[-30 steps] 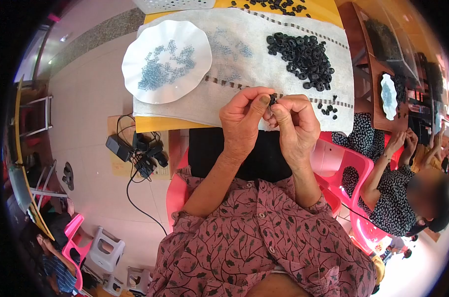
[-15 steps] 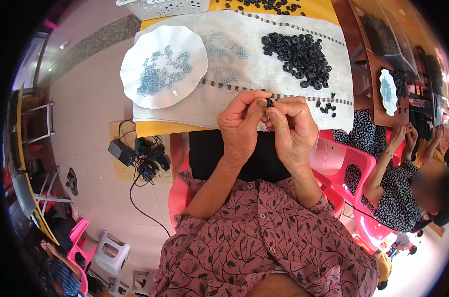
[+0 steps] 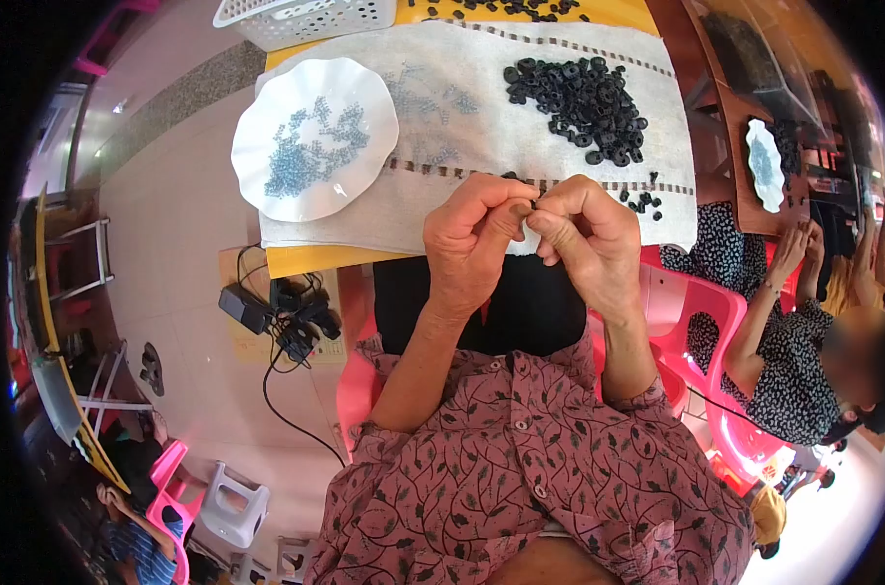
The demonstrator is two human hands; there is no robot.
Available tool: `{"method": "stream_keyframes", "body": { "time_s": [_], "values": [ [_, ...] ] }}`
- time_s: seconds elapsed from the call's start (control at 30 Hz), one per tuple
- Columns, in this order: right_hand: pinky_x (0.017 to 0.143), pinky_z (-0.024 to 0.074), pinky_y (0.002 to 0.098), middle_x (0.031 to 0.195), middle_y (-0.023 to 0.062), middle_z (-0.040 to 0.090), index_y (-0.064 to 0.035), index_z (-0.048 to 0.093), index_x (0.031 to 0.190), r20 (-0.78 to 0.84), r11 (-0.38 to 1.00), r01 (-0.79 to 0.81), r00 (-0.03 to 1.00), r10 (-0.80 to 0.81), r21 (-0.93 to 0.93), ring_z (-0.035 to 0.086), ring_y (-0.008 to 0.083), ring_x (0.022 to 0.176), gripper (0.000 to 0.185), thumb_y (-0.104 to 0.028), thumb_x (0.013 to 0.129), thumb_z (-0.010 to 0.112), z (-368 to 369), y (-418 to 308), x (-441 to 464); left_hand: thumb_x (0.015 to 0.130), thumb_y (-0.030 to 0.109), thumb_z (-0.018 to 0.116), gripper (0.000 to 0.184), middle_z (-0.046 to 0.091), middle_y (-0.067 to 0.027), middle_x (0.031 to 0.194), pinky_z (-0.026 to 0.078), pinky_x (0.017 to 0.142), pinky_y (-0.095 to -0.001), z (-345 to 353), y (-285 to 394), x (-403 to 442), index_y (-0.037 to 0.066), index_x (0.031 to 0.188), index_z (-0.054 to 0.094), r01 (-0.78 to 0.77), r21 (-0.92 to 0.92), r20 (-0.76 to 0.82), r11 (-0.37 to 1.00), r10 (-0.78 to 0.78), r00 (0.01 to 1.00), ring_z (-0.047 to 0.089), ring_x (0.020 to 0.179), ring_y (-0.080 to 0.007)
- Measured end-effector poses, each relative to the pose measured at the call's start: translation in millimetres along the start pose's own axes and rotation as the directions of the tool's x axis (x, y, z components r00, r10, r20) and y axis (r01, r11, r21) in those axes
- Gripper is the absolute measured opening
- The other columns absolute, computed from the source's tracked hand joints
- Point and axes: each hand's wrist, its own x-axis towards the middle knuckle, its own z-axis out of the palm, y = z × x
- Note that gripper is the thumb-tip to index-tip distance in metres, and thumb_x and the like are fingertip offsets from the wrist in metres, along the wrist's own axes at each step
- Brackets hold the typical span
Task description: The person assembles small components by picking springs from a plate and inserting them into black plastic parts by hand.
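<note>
My left hand (image 3: pixel 470 239) and my right hand (image 3: pixel 598 239) meet fingertip to fingertip in front of the cloth's near edge. Both are closed in a pinch around a small black piece (image 3: pixel 533 204), mostly hidden by the thumbs and index fingers. Beyond them, on the white cloth (image 3: pixel 472 136), lies a heap of black ring-shaped pieces (image 3: pixel 589 107). A few smaller black bits (image 3: pixel 643 202) are scattered beside my right hand. To the left, a wavy-rimmed white plate (image 3: pixel 250 136) carries many tiny pale blue clear pieces (image 3: pixel 301 166).
At the far left of the yellow table (image 3: pixel 315 259) stands a white perforated basket (image 3: pixel 315 21). More black pieces (image 3: pixel 520 8) lie along the back. Cables and adapters (image 3: pixel 291 317) sit low on the left. Another person (image 3: pixel 784 361) works at a table on the right.
The camera view has shifted slightly. My right hand has tilted and moved a little to the right, and the black piece between the fingertips shows less than before.
</note>
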Motion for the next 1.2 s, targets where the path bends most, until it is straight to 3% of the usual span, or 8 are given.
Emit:
{"method": "stream_keyframes", "body": {
  "time_s": [0.03,0.1,0.3,0.7,0.73,0.87,1.0,1.2],
  "values": [
    [0.048,0.0468,0.0201,0.074,0.0038,0.061,-0.0009,0.056,0.084,-0.003,1.0,0.001,1.0,-0.001,0.0,0.056,0.0056,0.056,0.007,0.002,0.087,0.062,-4,1,1,0.09,0.004,0.061,0.008,0.06,-0.0023,0.082,0.043,0.055,-0.0191,0,0,0,-0.001,0.094,0.065,0.006,-0.005,0.019,1.0,-0.006,1.0,0.053,0.063,-0.0059],
    [0.048,0.0483,0.0199,0.075,0.0046,0.061,0.0,0.058,0.084,0.067,0.971,-0.16,0.986,0.15,0.179,0.057,0.0062,0.057,0.006,0.001,0.087,0.063,-10,3,3,0.09,0.005,0.061,0.008,0.06,-0.0022,0.082,0.043,0.055,-0.019,-1,-2,1,-0.001,0.094,0.065,0.013,-0.009,0.038,1.0,-0.012,0.999,0.053,0.062,-0.0058],
    [0.048,0.0491,0.0197,0.075,0.0065,0.062,0.0012,0.059,0.083,0.117,0.918,-0.212,0.976,0.183,0.335,0.057,0.0071,0.056,0.008,0.0,0.085,0.066,-17,8,4,0.091,0.005,0.06,0.008,0.06,-0.0014,0.079,0.044,0.055,-0.018,-1,-9,-2,0.001,0.094,0.066,0.123,-0.112,0.098,0.986,-0.112,0.989,0.053,0.063,-0.0046],
    [0.043,0.0431,0.0176,0.07,0.0043,0.061,-0.0007,0.059,0.081,0.086,0.933,-0.289,0.957,0.277,0.215,0.053,0.005,0.052,0.013,-0.006,0.084,0.07,-16,21,6,0.091,0.008,0.061,0.01,0.062,-0.0023,0.08,0.046,0.056,-0.0188,0,-22,-8,0.0,0.096,0.066,0.179,-0.136,0.056,0.974,-0.173,0.983,0.054,0.063,-0.0054],
    [0.043,0.0431,0.0176,0.07,0.0043,0.061,-0.0007,0.059,0.081,0.085,0.932,-0.29,0.957,0.278,0.217,0.053,0.005,0.052,0.013,-0.006,0.084,0.07,-14,21,6,0.092,0.009,0.06,0.012,0.062,-0.003,0.079,0.045,0.056,-0.0189,-1,-23,-8,0.0,0.097,0.066,0.208,-0.216,0.031,0.954,-0.207,0.978,0.054,0.063,-0.0056],
    [0.044,0.0426,0.0185,0.072,0.0045,0.061,-0.0007,0.058,0.082,0.091,0.888,-0.296,0.955,0.282,0.353,0.053,0.0055,0.052,0.013,-0.009,0.087,0.068,-6,27,11,0.094,0.014,0.059,0.019,0.064,-0.0046,0.078,0.045,0.054,-0.0193,-2,-21,-7,-0.001,0.101,0.066,0.277,-0.431,0.0,0.859,-0.307,0.952,0.054,0.061,-0.0064],
    [0.047,0.0441,0.0201,0.077,0.0053,0.063,0.0006,0.06,0.089,0.115,0.785,-0.275,0.96,0.254,0.555,0.055,0.0072,0.056,0.013,-0.012,0.093,0.059,2,37,9,0.095,0.016,0.057,0.021,0.064,-0.0049,0.078,0.044,0.053,-0.0196,-6,-16,-4,-0.002,0.102,0.066,0.296,-0.401,-0.04,0.867,-0.34,0.94,0.053,0.06,-0.007],
    [0.05,0.0441,0.0205,0.079,0.0059,0.063,0.001,0.061,0.102,0.014,0.877,-0.278,0.955,0.296,0.392,0.055,0.0081,0.057,0.014,-0.009,0.094,0.056,0,35,4,0.095,0.013,0.057,0.019,0.063,-0.0054,0.079,0.045,0.055,-0.0202,-9,-9,-2,-0.002,0.103,0.064,0.278,-0.445,-0.077,0.851,-0.346,0.935,0.052,0.058,-0.0077]
  ]
}}
